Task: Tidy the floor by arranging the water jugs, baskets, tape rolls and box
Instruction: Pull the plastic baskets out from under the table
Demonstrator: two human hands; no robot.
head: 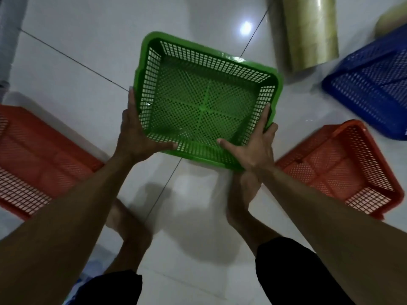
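A person holds a green plastic basket with small holes [204, 102] up in the air, over the shiny white tile floor [77, 47]. The basket is open side up and a bit tilted.

The left hand [137, 130] holds the basket's left near corner. Its long fingers lie straight along the outside of the left wall, and its thumb hooks over the near rim. The right hand [256, 146] holds the right near corner. One finger points straight up along the inside of the right wall, the thumb lies on the near rim, and the other fingers wrap round the outside edge.

On the floor to the left sits a red plastic basket with holes [33, 157]. Another red basket with holes [343, 170] sits to the right, near the right arm. A blue plastic basket with holes [372, 82] lies farther back on the right, tilted. Beside it, at the top, stands a tall stack of clear yellowish tape rolls [308, 31].

Two bare feet [242, 194] stand on the floor under the green basket. The picture is a bit blurry, and no words or labels can be read on anything.
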